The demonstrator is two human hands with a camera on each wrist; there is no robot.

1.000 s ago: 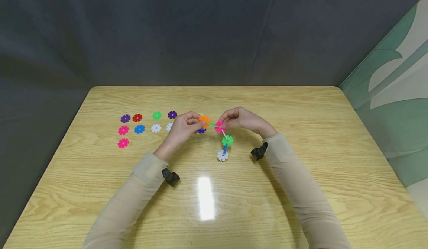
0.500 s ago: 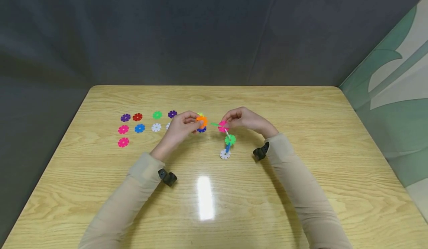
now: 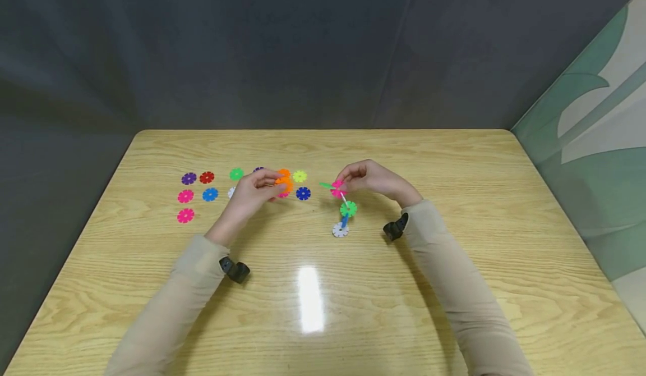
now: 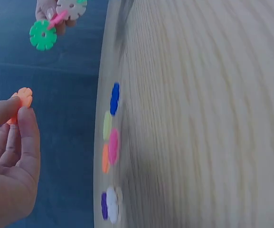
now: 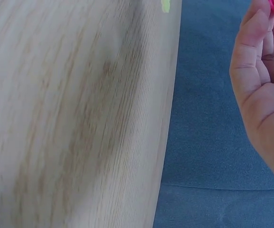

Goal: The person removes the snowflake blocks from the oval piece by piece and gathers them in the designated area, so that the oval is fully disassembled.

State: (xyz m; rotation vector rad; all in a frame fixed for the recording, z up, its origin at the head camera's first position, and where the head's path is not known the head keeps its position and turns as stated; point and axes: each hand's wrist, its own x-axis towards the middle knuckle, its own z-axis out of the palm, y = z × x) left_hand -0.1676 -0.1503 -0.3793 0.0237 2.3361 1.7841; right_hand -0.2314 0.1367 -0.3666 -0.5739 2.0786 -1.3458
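The person's left hand [image 3: 249,193] is raised over the tabletop [image 3: 404,303], its grip pinching an orange disc [image 3: 285,186] between thumb and fingers. In the left wrist view this disc is well apart from the chain of discs [image 3: 344,210] at the right hand [image 3: 374,182]. That hand's grip pinches the chain by a pink disc [image 3: 336,190]. 6 discs are joined there: a green disc seen edge-on [image 3: 326,185] pointing toward the left hand, the pink disc, a thin white disc [image 3: 344,198], a face-on green disc [image 3: 351,209], a narrow blue disc [image 3: 345,220] and a face-on white disc [image 3: 341,233] nearest the person.

Loose discs lie flat on the tabletop. At the left are a purple disc [image 3: 189,179], a red disc [image 3: 207,178], 2 pink discs [image 3: 185,219] and a light blue disc [image 3: 210,195], with a bright green disc [image 3: 236,174] farther right. The left hand partly hides a white piece [image 3: 231,192] and a dark purple piece [image 3: 259,169]. A second orange disc [image 3: 284,171] and another pink disc [image 3: 283,195] show just beside the pinched disc. Between the hands lie a yellow disc [image 3: 300,176] and a dark blue disc [image 3: 303,193].

Beige sleeves [image 3: 454,286] cover both arms; a dark curtain [image 3: 282,50] hangs behind.
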